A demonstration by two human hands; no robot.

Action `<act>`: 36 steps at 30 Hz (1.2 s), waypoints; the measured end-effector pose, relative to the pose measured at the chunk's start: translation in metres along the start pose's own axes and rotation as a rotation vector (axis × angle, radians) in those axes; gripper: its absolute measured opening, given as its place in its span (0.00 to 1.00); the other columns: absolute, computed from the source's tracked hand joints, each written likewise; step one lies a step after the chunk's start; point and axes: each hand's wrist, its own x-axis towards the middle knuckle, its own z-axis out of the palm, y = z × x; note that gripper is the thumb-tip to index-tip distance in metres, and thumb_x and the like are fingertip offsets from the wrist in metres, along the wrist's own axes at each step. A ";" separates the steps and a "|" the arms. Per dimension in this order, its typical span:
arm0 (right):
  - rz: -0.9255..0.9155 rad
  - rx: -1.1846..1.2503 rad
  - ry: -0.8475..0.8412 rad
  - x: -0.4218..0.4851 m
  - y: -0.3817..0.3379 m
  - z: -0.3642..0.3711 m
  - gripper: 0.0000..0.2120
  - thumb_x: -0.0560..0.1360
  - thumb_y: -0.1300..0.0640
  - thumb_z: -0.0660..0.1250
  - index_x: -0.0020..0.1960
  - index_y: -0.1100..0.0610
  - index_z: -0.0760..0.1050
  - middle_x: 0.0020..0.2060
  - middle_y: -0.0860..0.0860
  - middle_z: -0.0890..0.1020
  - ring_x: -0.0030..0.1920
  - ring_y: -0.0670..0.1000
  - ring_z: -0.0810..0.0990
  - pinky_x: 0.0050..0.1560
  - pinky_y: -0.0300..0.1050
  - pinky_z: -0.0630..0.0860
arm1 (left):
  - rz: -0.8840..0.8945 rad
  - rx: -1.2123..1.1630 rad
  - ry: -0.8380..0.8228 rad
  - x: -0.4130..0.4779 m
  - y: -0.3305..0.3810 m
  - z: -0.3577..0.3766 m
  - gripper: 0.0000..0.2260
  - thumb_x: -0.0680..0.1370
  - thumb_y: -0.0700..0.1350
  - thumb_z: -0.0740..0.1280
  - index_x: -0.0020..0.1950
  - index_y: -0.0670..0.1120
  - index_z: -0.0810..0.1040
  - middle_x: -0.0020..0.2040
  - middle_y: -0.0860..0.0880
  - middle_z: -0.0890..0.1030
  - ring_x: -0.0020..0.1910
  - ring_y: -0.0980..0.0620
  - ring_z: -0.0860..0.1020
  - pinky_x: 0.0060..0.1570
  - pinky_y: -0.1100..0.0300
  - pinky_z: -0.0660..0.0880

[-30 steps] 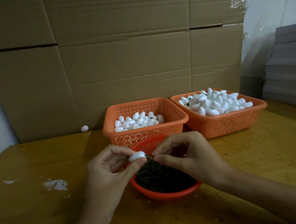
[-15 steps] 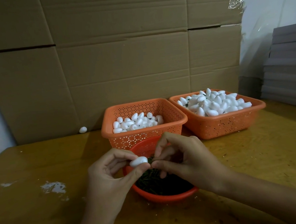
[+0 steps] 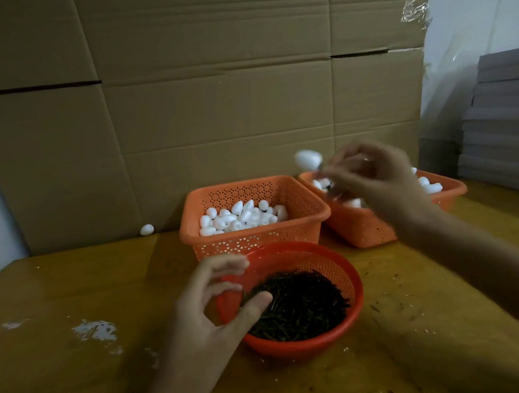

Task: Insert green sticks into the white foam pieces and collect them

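My right hand (image 3: 375, 181) is raised over the right orange basket (image 3: 367, 229), pinching a thin stick with a white foam piece (image 3: 308, 159) on its end; the hand is blurred. My left hand (image 3: 211, 300) hovers at the left rim of the round red bowl (image 3: 355, 295), fingers apart and holding nothing. The bowl is filled with dark green sticks (image 3: 298, 304). The left orange basket (image 3: 288, 235) holds several white foam pieces (image 3: 241, 217). More foam pieces lie in the right basket, mostly hidden behind my right hand.
A wall of cardboard boxes (image 3: 210, 105) stands right behind the baskets. One loose foam piece (image 3: 146, 229) lies on the wooden table (image 3: 76, 359) by the boxes. Grey stacked sheets (image 3: 507, 125) sit at the right. White smears mark the table at left.
My right hand has lifted the foam piece on its stick away from the bowl up over the right basket. My left hand has let go of the foam and opened.
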 end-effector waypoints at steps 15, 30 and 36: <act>-0.078 -1.225 -0.175 0.107 0.052 0.012 0.09 0.79 0.55 0.67 0.57 0.53 0.83 0.57 0.58 0.82 0.61 0.63 0.78 0.55 0.53 0.77 | 0.300 0.439 -0.310 -0.005 0.008 0.007 0.20 0.85 0.58 0.58 0.40 0.54 0.81 0.44 0.61 0.82 0.47 0.59 0.81 0.54 0.54 0.70; 0.250 -1.118 -1.025 0.108 0.055 0.123 0.18 0.83 0.56 0.63 0.72 0.53 0.77 0.72 0.53 0.77 0.69 0.56 0.76 0.72 0.56 0.72 | 0.310 0.400 -0.277 -0.005 0.004 0.006 0.15 0.85 0.54 0.60 0.42 0.54 0.82 0.46 0.62 0.82 0.48 0.57 0.82 0.51 0.53 0.70; -0.007 -0.649 -0.443 0.081 0.028 0.104 0.16 0.71 0.67 0.77 0.57 0.55 0.83 0.52 0.51 0.87 0.48 0.50 0.86 0.55 0.49 0.83 | 0.164 0.164 -0.159 -0.008 0.001 0.005 0.21 0.79 0.59 0.67 0.71 0.66 0.69 0.65 0.61 0.78 0.55 0.52 0.83 0.53 0.55 0.77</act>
